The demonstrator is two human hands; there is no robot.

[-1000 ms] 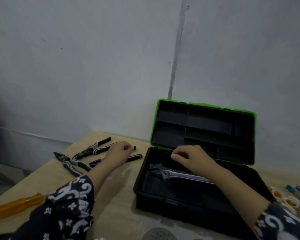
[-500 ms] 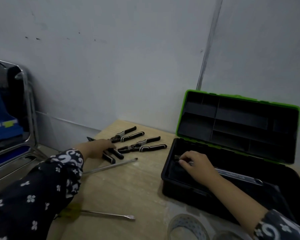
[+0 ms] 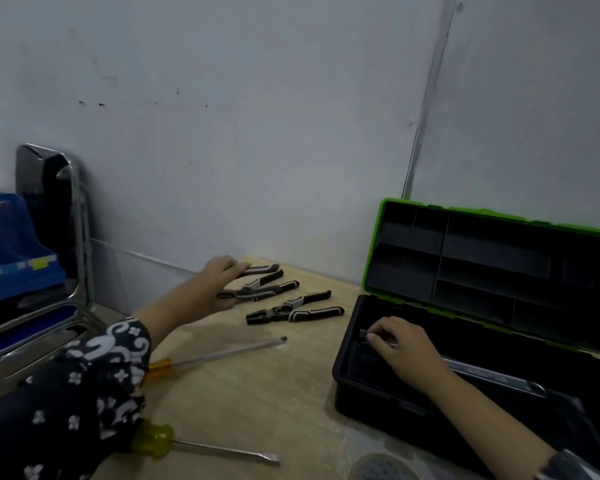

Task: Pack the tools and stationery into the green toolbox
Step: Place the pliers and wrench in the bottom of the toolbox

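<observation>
The green toolbox (image 3: pixel 371 271) stands open at the right, its lid upright and its black base (image 3: pixel 364 396) on the wooden table. My right hand (image 3: pixel 406 348) is inside the base and pinches the left end of a steel wrench (image 3: pixel 482 370) that lies along the bottom. At the table's far left, my left hand (image 3: pixel 215 289) holds the head of one pair of pliers (image 3: pixel 260 292) between thumb and fingers. A second pair of pliers (image 3: pixel 265 273) lies just behind it, partly under my fingers. A third pair of pliers (image 3: pixel 295 310) lies free nearer the box.
Two flat screwdrivers lie near my left sleeve, an orange-handled screwdriver (image 3: pixel 222 353) and a yellow-handled screwdriver (image 3: pixel 160 438). A roll of tape (image 3: pixel 378 467) shows at the bottom edge. A metal chair (image 3: pixel 73 209) with a blue crate (image 3: pixel 11 244) stands left of the table.
My view swung left. My left hand went from the leftmost pliers further back and took hold of a pair. My right hand slid to the wrench's left end.
</observation>
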